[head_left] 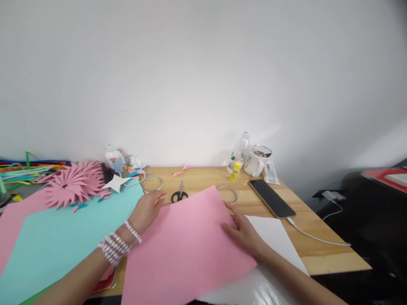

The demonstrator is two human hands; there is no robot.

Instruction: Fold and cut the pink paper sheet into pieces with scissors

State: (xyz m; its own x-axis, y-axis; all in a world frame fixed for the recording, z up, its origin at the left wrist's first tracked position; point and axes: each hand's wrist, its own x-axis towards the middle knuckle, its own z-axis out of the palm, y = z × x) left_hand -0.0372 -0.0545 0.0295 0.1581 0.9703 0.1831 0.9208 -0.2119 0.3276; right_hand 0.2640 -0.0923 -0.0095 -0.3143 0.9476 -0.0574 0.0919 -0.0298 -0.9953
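A large pink sheet of paper (187, 248) lies tilted in front of me, one corner pointing at the wall. My right hand (240, 228) grips its right edge, thumb on top and other fingers partly behind it. At the upper left edge is my left hand (149, 208), fingers stretched out, with beaded bracelets on the wrist. Whether it presses on the sheet I cannot tell. Black-handled scissors (179, 194) lie just beyond the sheet. Under its right side are a white sheet (275, 235) and a clear plastic sleeve (251, 288).
Left are teal paper (63, 237), pink folded-paper flowers (68, 186), a white paper star (116, 183) and pipe cleaners (28, 173). Behind stand a glue stick (235, 171), a bottle (241, 151) and a mug (256, 163). A cabled phone (271, 199) lies right.
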